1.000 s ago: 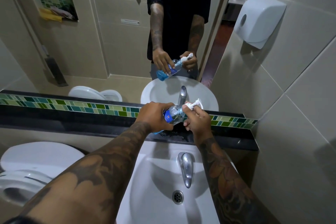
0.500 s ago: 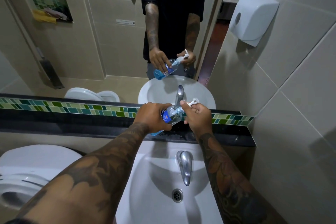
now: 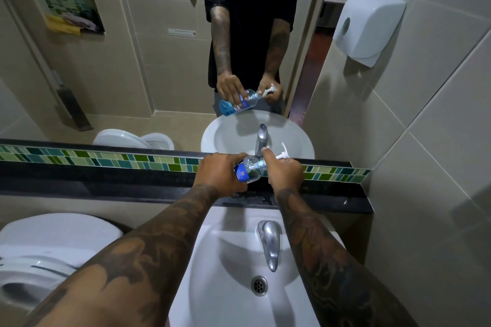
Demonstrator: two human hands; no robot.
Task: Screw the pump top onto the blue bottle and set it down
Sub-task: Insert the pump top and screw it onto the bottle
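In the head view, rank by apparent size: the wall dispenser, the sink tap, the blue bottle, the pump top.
1. wall dispenser, clearly largest.
2. sink tap and blue bottle: alike; the left hand hides much of the bottle, so unranked.
3. pump top, smallest, partly hidden by the right hand.

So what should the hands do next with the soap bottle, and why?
Probably keep twisting the pump top with the right hand until it stops. The left hand holds the blue bottle tipped on its side above the dark ledge, and the right hand's fingers are at the bottle's neck. I cannot tell if the top is tight yet, so standing the bottle up looks too early.
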